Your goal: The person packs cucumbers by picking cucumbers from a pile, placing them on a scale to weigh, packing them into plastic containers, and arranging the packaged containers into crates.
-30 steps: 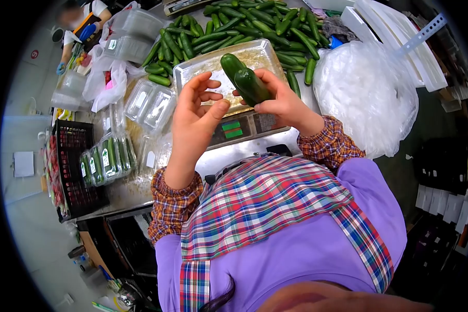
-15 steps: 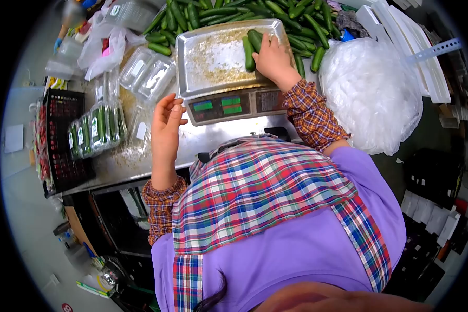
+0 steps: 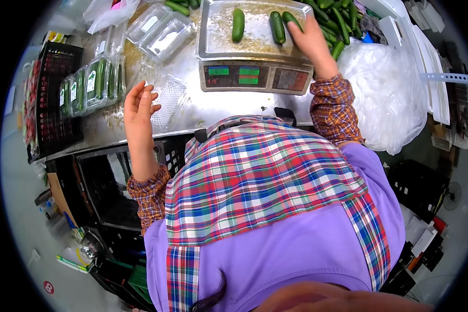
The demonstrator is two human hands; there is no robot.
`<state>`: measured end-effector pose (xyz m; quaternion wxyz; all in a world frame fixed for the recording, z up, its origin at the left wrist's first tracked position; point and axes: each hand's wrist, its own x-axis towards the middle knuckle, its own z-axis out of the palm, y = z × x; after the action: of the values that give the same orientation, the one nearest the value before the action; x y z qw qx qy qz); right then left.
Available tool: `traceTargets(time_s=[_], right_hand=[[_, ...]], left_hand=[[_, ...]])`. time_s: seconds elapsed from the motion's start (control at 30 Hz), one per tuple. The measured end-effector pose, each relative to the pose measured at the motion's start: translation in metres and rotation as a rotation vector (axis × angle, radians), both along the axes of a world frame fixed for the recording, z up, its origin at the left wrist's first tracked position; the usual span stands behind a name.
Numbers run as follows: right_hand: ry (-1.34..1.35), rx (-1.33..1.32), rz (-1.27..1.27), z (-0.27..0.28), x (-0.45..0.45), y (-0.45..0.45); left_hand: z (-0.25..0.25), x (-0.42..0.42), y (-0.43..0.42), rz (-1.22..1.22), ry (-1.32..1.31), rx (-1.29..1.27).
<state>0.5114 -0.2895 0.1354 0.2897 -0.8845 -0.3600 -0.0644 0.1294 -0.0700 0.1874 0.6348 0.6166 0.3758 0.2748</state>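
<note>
3 smooth, long green cucumbers [image 3: 277, 27] lay on the rectangular, stained metal tray [image 3: 218, 31]; from my end I made out 1 left of its middle and 2 near its right side. My right hand [image 3: 313, 44] was at the rightmost of these, thumb side against it, but I could not tell whether the fingers had closed on it. My left hand [image 3: 140, 109] was well apart from the right, empty, its fingers loosely curled and parted above the grey metal table [image 3: 197, 106]. Below the tray, the scale's dark panel [image 3: 237, 76] glowed green. Past my right hand I saw a heap of dark green cucumbers [image 3: 343, 23], and nearer, a bulging translucent white plastic bag [image 3: 390, 99]. White plastic netting [image 3: 170, 100] lay just beside my left hand. Farther left stood clear plastic boxes packed with cucumbers [image 3: 91, 86], beside a black lattice-sided plastic crate [image 3: 57, 99]. Behind them lay a clear plastic clamshell box [image 3: 164, 31].
</note>
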Motion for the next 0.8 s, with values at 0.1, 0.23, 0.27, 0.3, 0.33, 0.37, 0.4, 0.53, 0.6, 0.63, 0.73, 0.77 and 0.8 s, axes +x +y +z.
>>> traceTargets(time_s=[0.1, 0.23, 0.27, 0.3, 0.33, 0.37, 0.4, 0.53, 0.6, 0.63, 0.73, 0.77, 0.8], right_hand=[[-0.039, 0.014, -0.126, 0.033, -0.002, -0.007], [-0.014, -0.016, -0.158, 0.044, 0.019, -0.022], [-0.001, -0.033, -0.164, 0.043, 0.024, -0.025], [0.013, -0.051, -0.17, 0.041, 0.026, -0.026], [0.028, -0.068, -0.176, 0.039, 0.027, -0.027], [0.05, -0.095, -0.191, 0.037, 0.027, -0.027], [0.072, -0.123, -0.207, 0.037, 0.025, -0.026], [0.143, -0.191, -0.216, 0.033, 0.02, -0.018], [0.158, -0.227, -0.203, 0.036, 0.015, -0.013], [0.185, -0.246, -0.197, 0.041, 0.011, -0.009], [0.222, -0.282, -0.162, 0.026, 0.024, -0.002], [0.229, -0.291, -0.144, 0.015, 0.031, -0.001], [0.209, -0.34, -0.16, 0.014, 0.026, 0.004]], left_hand=[[-0.004, -0.01, 0.01, 0.013, -0.004, 0.026], [-0.007, -0.022, 0.02, 0.015, 0.033, 0.048], [-0.007, -0.025, 0.022, 0.017, 0.037, 0.051], [-0.008, -0.028, 0.024, 0.019, 0.041, 0.054], [-0.01, -0.031, 0.027, 0.019, 0.047, 0.05], [-0.013, -0.034, 0.031, 0.019, 0.054, 0.046], [-0.014, -0.036, 0.033, 0.019, 0.06, 0.042], [-0.011, -0.038, 0.038, 0.039, 0.062, 0.038], [-0.012, -0.039, 0.043, 0.043, 0.057, 0.04], [-0.01, -0.036, 0.045, 0.036, 0.054, 0.046], [-0.007, -0.026, 0.049, -0.002, 0.041, 0.064], [-0.008, -0.021, 0.053, -0.028, 0.036, 0.07], [-0.009, -0.018, 0.057, -0.051, 0.036, 0.076]])
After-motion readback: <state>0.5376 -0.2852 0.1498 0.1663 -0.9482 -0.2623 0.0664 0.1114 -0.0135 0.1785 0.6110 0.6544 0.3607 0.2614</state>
